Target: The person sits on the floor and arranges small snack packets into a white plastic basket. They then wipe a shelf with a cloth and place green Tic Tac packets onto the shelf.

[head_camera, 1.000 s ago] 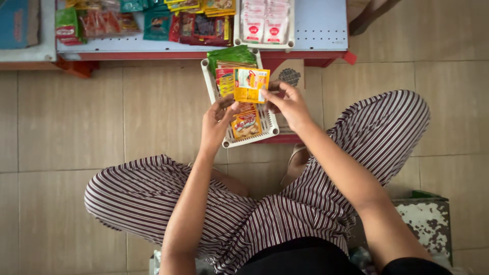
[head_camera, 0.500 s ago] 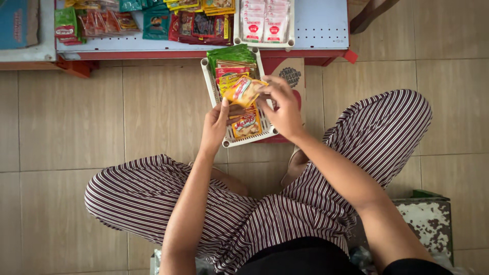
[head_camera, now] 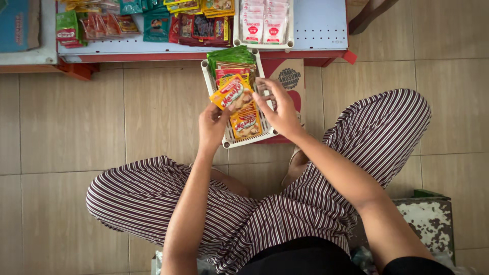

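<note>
**Sorting sachets over a white basket**

Holding an orange-and-yellow sachet (head_camera: 233, 94) at a tilt, the left hand (head_camera: 213, 125) pinches the packet's lower left corner between thumb and fingers. The sachet hangs just above a white slatted basket (head_camera: 249, 137) that sits on the tiled floor (head_camera: 71, 122) in front of the seated person's striped trousers (head_camera: 153, 198). The right hand (head_camera: 279, 109) hovers over the right side of the basket, its fingers (head_camera: 265, 84) loosely spread and curled, the fingertips near the sachet's right edge; whether they touch it cannot be told.

Inside the basket, a second sachet of the same kind (head_camera: 246, 124) lies flat beneath the held one, and further back stand red packets (head_camera: 229, 73) and a bunch of green packets (head_camera: 232, 54) at the far end. A red-and-white cardboard box (head_camera: 290, 76) lies under the basket's right side. Beyond it runs a low pale shelf (head_camera: 316, 20) with a red edge, carrying rows of coloured packets and a small white tray of pink-and-white sachets (head_camera: 264, 23). A worn green-rimmed box (head_camera: 428, 219) stands by the person's right knee.
</note>
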